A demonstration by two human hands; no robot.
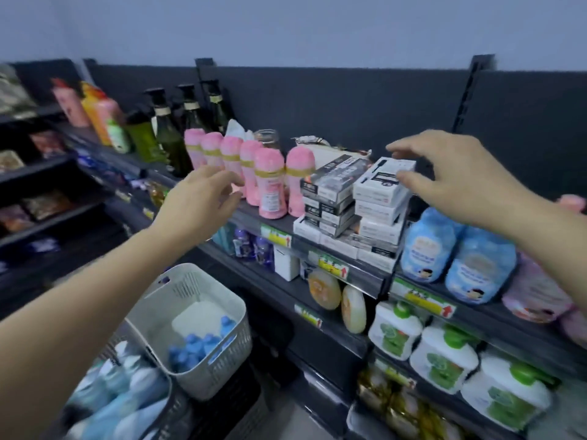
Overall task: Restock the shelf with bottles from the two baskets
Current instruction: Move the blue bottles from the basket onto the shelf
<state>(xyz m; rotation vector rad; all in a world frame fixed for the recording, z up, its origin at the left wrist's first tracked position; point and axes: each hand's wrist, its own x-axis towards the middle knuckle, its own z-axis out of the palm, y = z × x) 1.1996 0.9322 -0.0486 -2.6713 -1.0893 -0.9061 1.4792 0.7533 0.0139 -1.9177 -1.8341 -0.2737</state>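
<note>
Mid-frame, the left hand, fingers relaxed and empty, hovers just beside the pink bottles on the top shelf, the right hand spreads wide over stacked white boxes, and blue-capped bottles sit in the white basket at lower left.

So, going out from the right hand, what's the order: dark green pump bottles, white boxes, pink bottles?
1. White boxes, just at the fingertips of the right hand.
2. Pink bottles, left of them, mid-shelf.
3. Dark green pump bottles, farthest left.
</note>
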